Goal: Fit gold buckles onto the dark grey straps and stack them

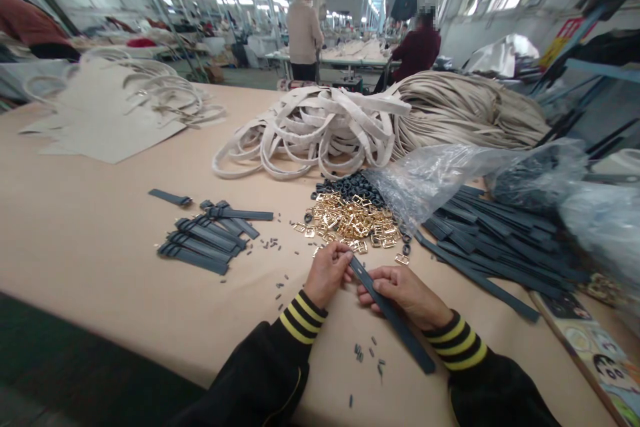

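Note:
A dark blue-grey strap (400, 323) with a small slot near its upper end slants between my hands, just above the tan table. My left hand (327, 273) pinches that upper end. Lower along the strap, my right hand (400, 290) grips it between thumb and fingers. Directly beyond lies a heap of gold buckles (355, 217), with black loops (357, 185) piled behind it. On the left, straps fitted with buckles (200, 247) rest in a row. Loose straps (490, 240) are stacked to the right. Small dark cut-out bits (359, 352) are scattered around my hands.
Coiled off-white straps (320, 127) and a bundle of beige strips (465, 107) lie across the back of the table (100, 227). Clear plastic bags (440, 173) overlap the right-hand stack. Beige panels (110, 113) lie far left. Two people stand or sit beyond; another is at left.

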A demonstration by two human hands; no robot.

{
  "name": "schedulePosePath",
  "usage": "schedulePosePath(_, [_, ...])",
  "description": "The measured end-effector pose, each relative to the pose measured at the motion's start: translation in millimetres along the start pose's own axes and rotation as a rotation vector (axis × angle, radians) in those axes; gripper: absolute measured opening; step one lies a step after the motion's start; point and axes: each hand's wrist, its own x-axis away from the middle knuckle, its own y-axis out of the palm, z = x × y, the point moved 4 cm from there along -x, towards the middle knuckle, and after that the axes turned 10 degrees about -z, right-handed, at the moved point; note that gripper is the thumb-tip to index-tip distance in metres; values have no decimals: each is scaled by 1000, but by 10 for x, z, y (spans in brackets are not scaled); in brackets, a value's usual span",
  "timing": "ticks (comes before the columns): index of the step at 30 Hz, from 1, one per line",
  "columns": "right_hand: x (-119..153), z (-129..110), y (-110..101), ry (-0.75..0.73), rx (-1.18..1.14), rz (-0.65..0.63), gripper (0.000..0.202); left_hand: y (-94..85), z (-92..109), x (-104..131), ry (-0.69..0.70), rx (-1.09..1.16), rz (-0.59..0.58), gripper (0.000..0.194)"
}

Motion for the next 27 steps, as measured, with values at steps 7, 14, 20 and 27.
schedulePosePath(7, [-13,44,-18,18,-28,-24,31,-19,0,-13,5,48,30,16])
schedulePosePath(14, [-6,4,-34,-31,64,6,19,-12,47,4,-12,201,-114,31])
schedulePosePath(20, [13,29,43,33,47,-107,26,27,67,26,-37,306,-181,28])
schedulePosePath(27, [-25,74,70,-58,-62,-130,33,-6,-17,3,-62,286,-126,29])
